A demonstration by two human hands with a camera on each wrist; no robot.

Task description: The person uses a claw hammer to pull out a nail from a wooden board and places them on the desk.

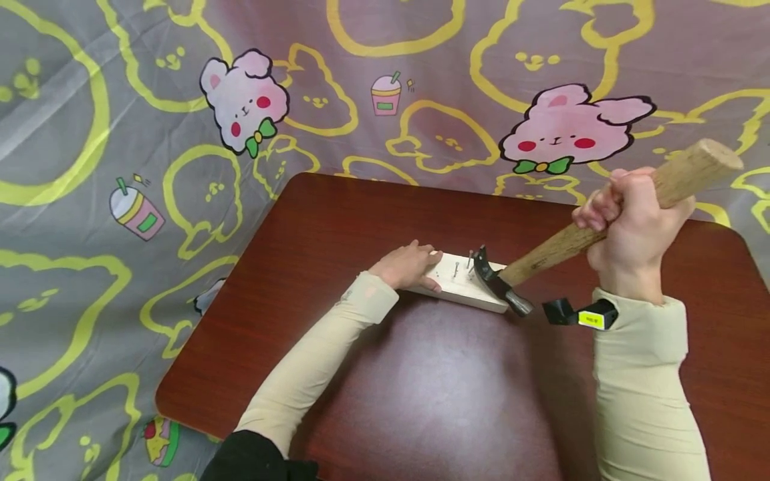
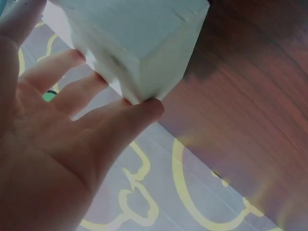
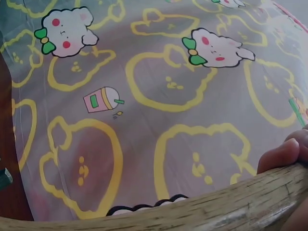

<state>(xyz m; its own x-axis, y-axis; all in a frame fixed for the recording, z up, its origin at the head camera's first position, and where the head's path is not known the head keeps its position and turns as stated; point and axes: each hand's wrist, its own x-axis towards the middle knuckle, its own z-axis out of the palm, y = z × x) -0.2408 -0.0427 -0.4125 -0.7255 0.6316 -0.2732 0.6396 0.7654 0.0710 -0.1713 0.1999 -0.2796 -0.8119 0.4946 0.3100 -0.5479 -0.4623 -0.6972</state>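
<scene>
Far left: grey patterned curtain [image 1: 138, 133], yellow outlines, bunny faces and drink cups, running on behind the reddish-brown counter [image 1: 289, 267]. Next, left arm in cream sleeve [image 1: 313, 361], black fabric [image 1: 252, 457] around its lower part. Left hand [image 1: 407, 266] holds the left end of a pale wooden block [image 1: 463, 288], thumb on the near side, other fingers toward the far side; left wrist view has fingertips against the block's edge, palm off it. Block lies flat on the counter, roughly mid-counter. Thin metal nails [image 1: 456, 268] stick up from its top, small dark marks beside them. Just right of the nails, black hammer head [image 1: 500, 286] sits across the block's right part, claw end up by the nails, striking end angled down past the near edge; can't tell if it touches wood or nail. Wooden handle [image 1: 550, 254] slants up to the right. Small black device [image 1: 595, 315] with yellow label at the right wrist. Right hand [image 1: 640, 217] grasps the handle near its upper end, fingers wrapped round it; handle end pokes out beyond.
</scene>
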